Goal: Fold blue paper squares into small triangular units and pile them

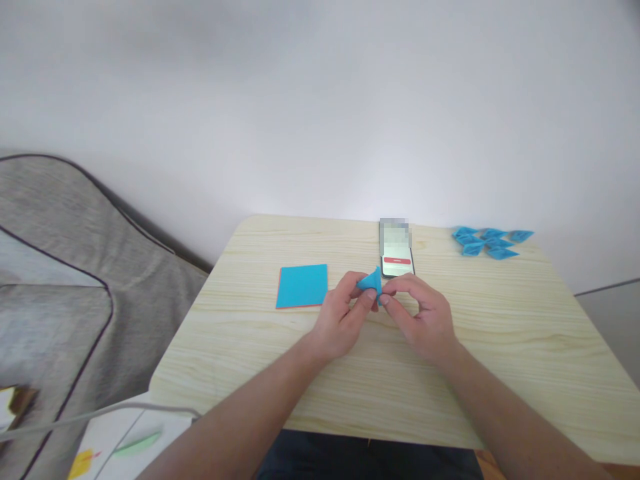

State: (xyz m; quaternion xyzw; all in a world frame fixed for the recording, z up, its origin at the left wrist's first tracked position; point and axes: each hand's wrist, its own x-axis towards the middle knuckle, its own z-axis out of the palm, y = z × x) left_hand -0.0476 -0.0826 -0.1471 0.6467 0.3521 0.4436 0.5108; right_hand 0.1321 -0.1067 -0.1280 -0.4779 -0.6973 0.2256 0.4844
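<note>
My left hand (341, 319) and my right hand (419, 313) meet at the middle of a light wooden table (500, 333). Both pinch a small folded piece of blue paper (371, 281) between fingers and thumbs, held just above the tabletop. A stack of square blue paper sheets (302, 285) lies flat to the left of my left hand. Several folded blue paper pieces (489, 241) sit in a loose cluster at the far right corner.
A phone (397, 253) lies face up just beyond my hands, its screen lit. A grey padded case (65, 267) leans against the white wall on the left. A white cable (100, 412) and some papers lie low at the left.
</note>
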